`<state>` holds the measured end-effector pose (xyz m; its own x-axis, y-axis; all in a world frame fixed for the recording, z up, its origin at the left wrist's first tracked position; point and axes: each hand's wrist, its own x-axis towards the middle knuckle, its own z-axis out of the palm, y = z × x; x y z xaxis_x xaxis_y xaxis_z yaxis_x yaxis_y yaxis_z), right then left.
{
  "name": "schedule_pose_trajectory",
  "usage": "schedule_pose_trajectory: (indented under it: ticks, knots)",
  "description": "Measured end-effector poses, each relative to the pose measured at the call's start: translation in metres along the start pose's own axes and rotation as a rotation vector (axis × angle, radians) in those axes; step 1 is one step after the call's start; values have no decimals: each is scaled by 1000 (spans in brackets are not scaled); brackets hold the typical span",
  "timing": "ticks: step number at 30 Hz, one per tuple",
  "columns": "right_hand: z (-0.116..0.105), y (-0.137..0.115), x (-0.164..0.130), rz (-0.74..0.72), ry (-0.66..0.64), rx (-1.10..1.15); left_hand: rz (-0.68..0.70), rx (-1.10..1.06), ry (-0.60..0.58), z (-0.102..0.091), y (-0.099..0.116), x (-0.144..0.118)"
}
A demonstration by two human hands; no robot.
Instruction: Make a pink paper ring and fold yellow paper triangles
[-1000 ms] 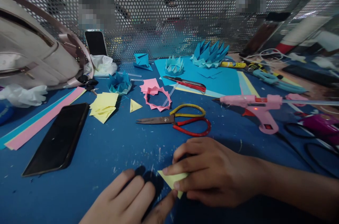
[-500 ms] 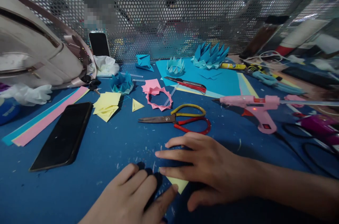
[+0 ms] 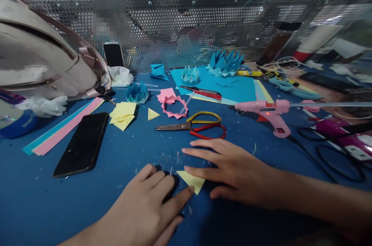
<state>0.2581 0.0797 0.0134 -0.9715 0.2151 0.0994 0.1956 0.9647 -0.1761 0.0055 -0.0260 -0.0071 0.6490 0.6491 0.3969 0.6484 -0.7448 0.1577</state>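
A small piece of yellow paper (image 3: 190, 179), folded to a triangle, lies flat on the blue table between my hands. My left hand (image 3: 148, 199) presses its lower edge with a stretched index fingertip; the other fingers curl loosely and the thumb is apart, gripping nothing. Spread wide, the fingers of my right hand (image 3: 238, 170) rest over the triangle's right side, one fingertip touching its upper edge. Beyond them lie scissors (image 3: 186, 126) with yellow and red handles. Farther off are a smaller yellow triangle (image 3: 152, 114) and a stack of yellow paper squares (image 3: 123, 116).
A pink glue gun (image 3: 267, 112) lies to the right with its cord. Folded pink ring (image 3: 174, 115), box cutter (image 3: 202, 92) and blue paper pieces (image 3: 225, 64) stand farther back. Left are a black phone (image 3: 83, 143), paper strips (image 3: 65, 126) and a backpack (image 3: 37, 56).
The right hand has drawn back slightly to the right, so more of the yellow triangle shows. The left index finger stays on its lower edge. The whole view has shifted a little.
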Motion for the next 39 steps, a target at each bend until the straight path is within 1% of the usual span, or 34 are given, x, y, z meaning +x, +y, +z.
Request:
schedule_pose_trajectory:
  ticks: [6,9,11,14,15,17,19,23,26,28,29,31,33,34,35,37,38,39]
  knots:
    - [-12,-3,-29,29,23,-140,6,-24,-33,-6,2,0]
    - [-18,-4,-33,68,10,-136,-31,-70,-109,-12,3,2]
    - [-20,-3,-31,90,10,-66,-81,-151,-132,-15,2,8]
    - [-24,-2,-20,130,81,76,-204,-263,-93,-15,-2,22]
    - [-25,-3,-15,141,116,117,-254,-266,-83,-14,-4,27]
    - [-25,-4,-8,192,142,181,-337,-229,-97,-11,-6,37]
    - [-25,-6,-3,233,157,210,-369,-190,-115,-9,-6,45]
    - [-24,-11,-2,309,147,241,-364,-198,-98,-7,-2,52]
    - [-28,-14,-4,419,133,339,-336,-233,-56,-9,1,52]
    - [-30,-15,-4,490,121,501,-308,-248,4,-13,3,50]
    - [-31,-16,-3,512,107,625,-276,-225,76,-16,3,48]
    - [-31,-18,-2,522,61,922,-151,-77,277,-22,4,44]
    - [-30,-20,1,496,6,1164,44,163,471,-28,5,38]
    - [-29,-22,3,477,-20,1240,132,278,517,-31,6,35]
    - [-27,-23,5,458,-36,1286,195,367,524,-34,6,33]
    - [-26,-27,9,432,-40,1328,260,462,505,-37,6,29]
    - [-25,-29,11,429,-28,1334,262,469,509,-37,6,29]
    - [-25,-30,13,433,-10,1329,235,431,518,-38,5,29]
